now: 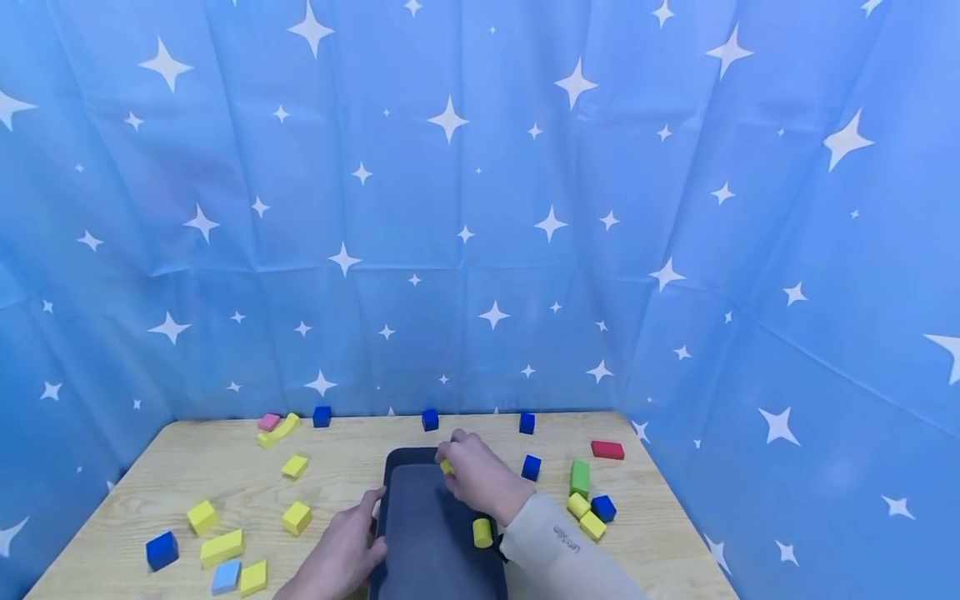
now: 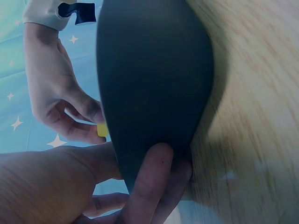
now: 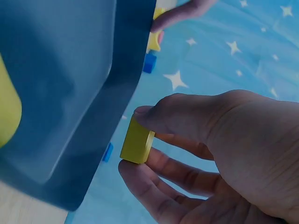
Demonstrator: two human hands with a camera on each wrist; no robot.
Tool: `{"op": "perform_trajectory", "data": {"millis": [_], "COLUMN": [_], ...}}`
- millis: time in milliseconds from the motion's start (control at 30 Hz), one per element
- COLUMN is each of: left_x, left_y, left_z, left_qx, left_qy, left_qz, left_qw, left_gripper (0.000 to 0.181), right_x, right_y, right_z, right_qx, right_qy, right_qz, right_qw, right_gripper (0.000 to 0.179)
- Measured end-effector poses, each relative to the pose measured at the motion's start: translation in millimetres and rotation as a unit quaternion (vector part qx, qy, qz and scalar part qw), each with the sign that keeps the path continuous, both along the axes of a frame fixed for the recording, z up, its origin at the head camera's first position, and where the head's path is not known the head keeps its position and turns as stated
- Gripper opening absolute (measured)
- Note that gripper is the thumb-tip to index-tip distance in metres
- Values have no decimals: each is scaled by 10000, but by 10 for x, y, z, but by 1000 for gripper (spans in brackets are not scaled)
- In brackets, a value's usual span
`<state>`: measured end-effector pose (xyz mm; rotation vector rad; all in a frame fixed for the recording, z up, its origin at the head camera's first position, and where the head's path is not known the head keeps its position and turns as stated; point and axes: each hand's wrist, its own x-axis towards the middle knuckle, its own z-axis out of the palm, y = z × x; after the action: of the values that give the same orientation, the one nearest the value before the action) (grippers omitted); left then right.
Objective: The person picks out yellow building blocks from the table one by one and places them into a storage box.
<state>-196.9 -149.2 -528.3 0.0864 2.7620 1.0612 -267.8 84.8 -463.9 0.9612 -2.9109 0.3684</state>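
Observation:
In the head view a dark grey tray (image 1: 427, 533) lies on the table, its near end cut off by the frame. My left hand (image 1: 341, 546) holds its left side wall, with fingers (image 2: 152, 179) against the outer face in the left wrist view. Over the tray's far right part, my right hand (image 1: 483, 479) pinches a small yellow block (image 3: 137, 142) between thumb and fingertips. A yellow cylinder (image 1: 482, 533) stands inside the tray near the right wall.
Left of the tray lie several yellow blocks (image 1: 222, 548), a dark blue cube (image 1: 162, 551) and a light blue block (image 1: 227, 577). To the right are a green block (image 1: 580, 478), a red block (image 1: 607, 450) and more blue and yellow ones. A starry blue curtain (image 1: 450, 208) surrounds the table.

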Motion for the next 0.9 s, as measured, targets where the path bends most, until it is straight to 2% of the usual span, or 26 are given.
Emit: {"op": "perform_trajectory", "data": {"millis": [233,500,667,900], "left_x": [0,-3,-11,-1], "left_y": [-25,-20,-18,-20], "left_z": [-22,-8,4,-2], "left_qx": [-20,-51,-9,17], "left_qy": [168,73,69,92], "left_qz": [-108,-59,-53,-63], "left_qw": [9998,9999,10000,9999], "left_gripper": [70,71,71,70], "right_x": [-21,-22,-47,-100], "right_y": [-186,-359,-467,-566], "right_z": [-39,-49,-66,-139], "right_qx": [403,488,507,555], "right_qy": [-88,-21,58,-46], "right_qz": [202,462,414,275], "right_qw": [9989,9977,9978,9981], "right_gripper": [25,26,27,28]}}
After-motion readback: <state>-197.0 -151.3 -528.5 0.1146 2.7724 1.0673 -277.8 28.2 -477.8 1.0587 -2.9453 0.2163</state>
